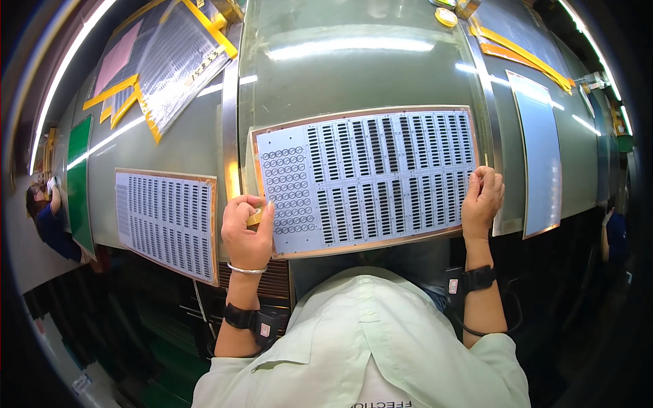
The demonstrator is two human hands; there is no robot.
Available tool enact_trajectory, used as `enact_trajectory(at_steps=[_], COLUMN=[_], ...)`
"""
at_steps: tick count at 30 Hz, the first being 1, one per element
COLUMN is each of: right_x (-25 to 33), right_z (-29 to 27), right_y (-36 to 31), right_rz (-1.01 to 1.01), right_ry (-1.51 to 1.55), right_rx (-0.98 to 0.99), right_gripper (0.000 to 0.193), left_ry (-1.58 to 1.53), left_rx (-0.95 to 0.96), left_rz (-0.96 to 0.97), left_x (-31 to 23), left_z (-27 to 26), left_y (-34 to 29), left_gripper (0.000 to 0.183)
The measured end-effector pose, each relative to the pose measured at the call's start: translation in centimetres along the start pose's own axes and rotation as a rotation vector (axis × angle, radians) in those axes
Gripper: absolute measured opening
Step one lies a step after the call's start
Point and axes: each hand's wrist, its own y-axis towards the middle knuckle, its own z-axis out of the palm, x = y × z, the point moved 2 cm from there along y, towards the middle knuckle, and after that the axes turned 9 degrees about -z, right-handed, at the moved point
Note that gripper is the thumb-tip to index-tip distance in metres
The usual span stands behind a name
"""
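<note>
In front of me lies a pale blue panel [313,170] with copper-coloured edges, rows of black slots and a block of small circles at its left. My left hand [246,231] is closed around a small roll of yellowish tape [254,217], beside the panel's lower left edge, with the thumb at that edge. At the panel's right edge is my right hand [483,200], its thumb and fingers pinched together. Whether those fingertips grip the edge or some small thing is hidden.
A similar slotted panel [166,221] lies at left, a plain blue panel [541,156] at right. Yellow-edged clear sheets [180,68] lie far left, others [524,51] far right. Metal strips [230,122] divide the glossy tabletop [354,78]. A person [51,211] is at the far left.
</note>
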Motion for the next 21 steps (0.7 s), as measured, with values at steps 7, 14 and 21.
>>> enact_trajectory(at_steps=[7,14,21], right_x=[0.3,0.3,0.5], right_z=[0.0,-0.1,-0.2], right_y=[0.0,-0.1,-0.2], right_rz=[-0.008,0.006,-0.001], right_ry=[-0.026,-0.040,-0.056], right_rx=[-0.012,0.023,0.010], right_gripper=[0.003,0.004,0.005], left_ry=[0.064,0.180,0.257], left_rx=[-0.067,-0.116,-0.175], left_rz=[0.060,0.123,0.170], left_x=[0.0,-0.6,-0.7], left_z=[0.7,1.0,1.6], left_y=[0.0,0.0,-0.5], left_gripper=[0.022,0.020,0.017])
